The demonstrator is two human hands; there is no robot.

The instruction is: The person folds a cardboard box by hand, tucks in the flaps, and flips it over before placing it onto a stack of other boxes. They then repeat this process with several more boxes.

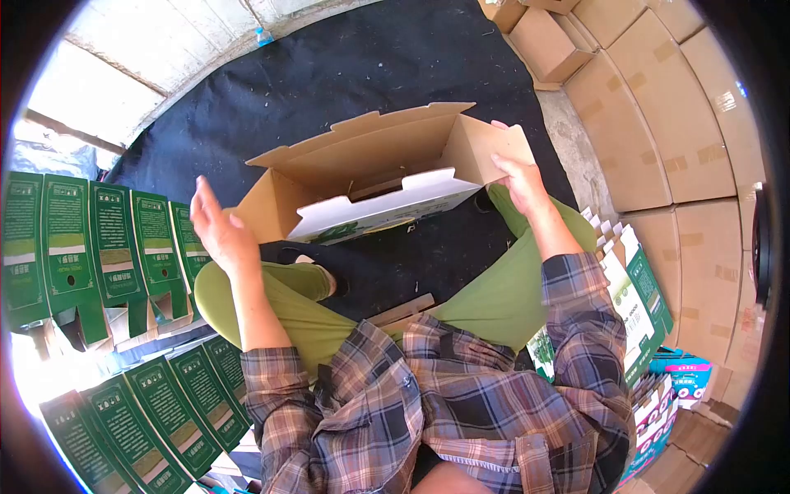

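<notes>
An open cardboard box (pixel 370 144), brown inside and white with green print outside, stands between my knees above the black sheet, its long flaps spread. My right hand (pixel 521 177) grips the brown end flap on the box's right side, thumb on the inner face. Beside the left end flap (pixel 255 210) is my left hand (pixel 220 226), fingers apart and raised, palm near the flap; whether it touches the flap is unclear.
Green printed boxes (pixel 119 239) stand in rows on the left. Taped brown cartons (pixel 642 123) are stacked on the right, with white-green flattened boxes (pixel 634 305) nearer me. A black sheet (pixel 329 74) covers the floor; a small bottle (pixel 263 37) lies at its far edge.
</notes>
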